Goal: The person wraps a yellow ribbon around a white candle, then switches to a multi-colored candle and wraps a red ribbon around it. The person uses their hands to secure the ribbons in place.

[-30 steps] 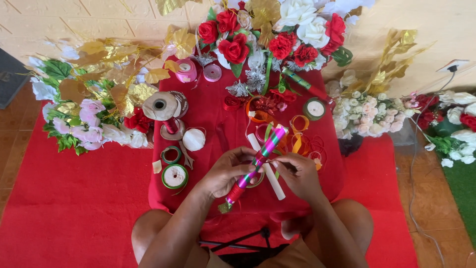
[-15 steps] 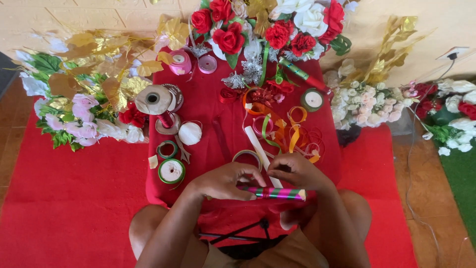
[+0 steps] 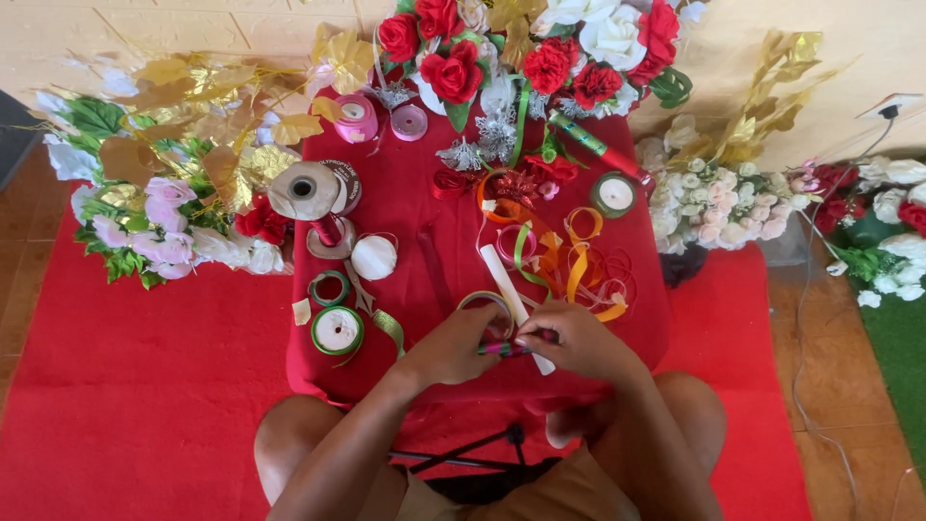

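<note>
- I see both hands meeting low over the front of the red desk (image 3: 405, 241); the left hand (image 3: 453, 342) and right hand (image 3: 579, 340) pinch a short ribbon-wrapped stick (image 3: 503, 348) between them.
- The fingers of both hands are curled nearly closed around that stick; only its pink-green middle shows, lying crosswise in the gap between the two sets of fingertips.
- My worry: the grip is fingertip-only, so the stick could twist and the wrapping could slacken.
- The white rolled tube (image 3: 511, 297) lies just under the right hand; a nudge could roll it off the edge.
- The loose orange ribbon curls (image 3: 579, 265) sit near and could snag.
</note>
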